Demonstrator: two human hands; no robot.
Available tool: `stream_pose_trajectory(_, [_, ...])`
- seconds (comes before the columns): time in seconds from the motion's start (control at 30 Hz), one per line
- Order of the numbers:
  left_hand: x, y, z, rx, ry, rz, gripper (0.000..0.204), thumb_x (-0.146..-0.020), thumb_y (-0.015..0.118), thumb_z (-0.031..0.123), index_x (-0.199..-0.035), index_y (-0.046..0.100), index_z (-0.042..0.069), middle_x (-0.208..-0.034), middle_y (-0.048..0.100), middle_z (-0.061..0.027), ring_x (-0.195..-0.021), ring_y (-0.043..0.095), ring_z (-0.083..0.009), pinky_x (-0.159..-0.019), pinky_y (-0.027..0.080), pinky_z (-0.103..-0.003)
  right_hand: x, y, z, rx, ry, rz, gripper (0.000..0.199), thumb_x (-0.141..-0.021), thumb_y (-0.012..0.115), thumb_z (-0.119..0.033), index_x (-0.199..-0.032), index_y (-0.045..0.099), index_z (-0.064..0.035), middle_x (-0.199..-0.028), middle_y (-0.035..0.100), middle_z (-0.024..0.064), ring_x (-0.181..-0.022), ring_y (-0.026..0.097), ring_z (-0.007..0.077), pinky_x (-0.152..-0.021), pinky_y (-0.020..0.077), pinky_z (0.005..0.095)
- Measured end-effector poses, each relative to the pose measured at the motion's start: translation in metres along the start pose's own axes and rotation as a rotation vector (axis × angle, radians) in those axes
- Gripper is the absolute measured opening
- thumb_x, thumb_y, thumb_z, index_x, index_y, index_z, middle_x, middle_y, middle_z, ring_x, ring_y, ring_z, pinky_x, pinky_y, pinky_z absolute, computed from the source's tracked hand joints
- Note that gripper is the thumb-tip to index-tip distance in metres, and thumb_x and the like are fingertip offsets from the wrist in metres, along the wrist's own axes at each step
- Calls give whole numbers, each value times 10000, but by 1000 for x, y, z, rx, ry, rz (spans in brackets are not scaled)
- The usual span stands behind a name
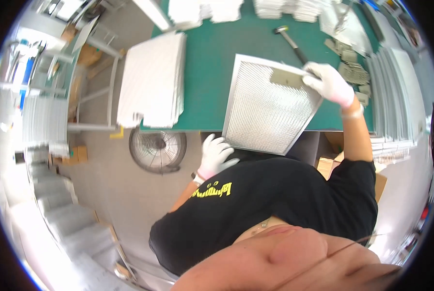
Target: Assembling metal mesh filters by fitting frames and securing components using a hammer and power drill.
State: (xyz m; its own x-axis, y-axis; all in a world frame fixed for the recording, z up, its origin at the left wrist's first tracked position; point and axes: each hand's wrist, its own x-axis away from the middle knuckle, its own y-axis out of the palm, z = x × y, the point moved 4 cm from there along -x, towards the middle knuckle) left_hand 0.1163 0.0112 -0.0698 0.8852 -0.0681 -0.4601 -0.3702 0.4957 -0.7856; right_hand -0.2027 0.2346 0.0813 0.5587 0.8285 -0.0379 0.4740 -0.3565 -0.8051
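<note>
One mesh panel (270, 109) with a metal frame and one grey-green patch (285, 79) near its far edge lies aslant over the green tabletop (207, 63), its near end reaching past the tabletop's front edge toward the person's black shirt (284, 194); the white-gloved hands are well apart; the right hand (329, 83) is clamped on the panel's far right corner, while the left hand (217, 156) has its fingers spread at the near left corner, and whether it touches the frame I cannot tell.

One hammer (292, 44) lies beyond the panel, its dark handle ending just beside the right hand; one pile of white sheets (151, 80) fills the tabletop's left end, the sheets too tight to count; a broad strip of green runs between that pile and the panel, and more green reaches back around the hammer; on the right, room is tighter, with a heap of grey-green pieces (353, 72) and a row of upright panels (396, 97), both too crowded to count; one round fan (157, 148) stands on the floor (139, 199), left of the left hand.
</note>
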Motion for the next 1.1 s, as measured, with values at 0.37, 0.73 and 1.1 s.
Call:
stream_pose_trajectory(0.37, [-166,0,32,484,-5,20,361,-782,789,62,-1115,654,21,-962,708,-119,-836,694,-279,-756,541,-365,302,-32,11,48,-21,994,254,-916,588,-60,-1152,615,32,-1146,651,160,-1096,609,246,-1014,452,390])
stream_pose_trajectory(0.73, [-260,-37,160,201,990,232,225,-665,690,115,-888,687,92,-878,683,-62,-734,674,-200,-518,449,-283,420,-57,20,-414,537,1253,487,-963,620,-248,-1332,554,63,-1152,614,69,-1078,564,167,-970,438,306])
stream_pose_trajectory(1.1, [-210,-94,23,-686,10,606,492,-814,717,310,-1221,600,59,-1288,565,-178,-1166,522,-389,-970,382,-556,447,-209,136,-665,318,1710,420,-1017,598,-219,-1341,577,48,-1270,637,92,-1133,607,143,-987,466,263])
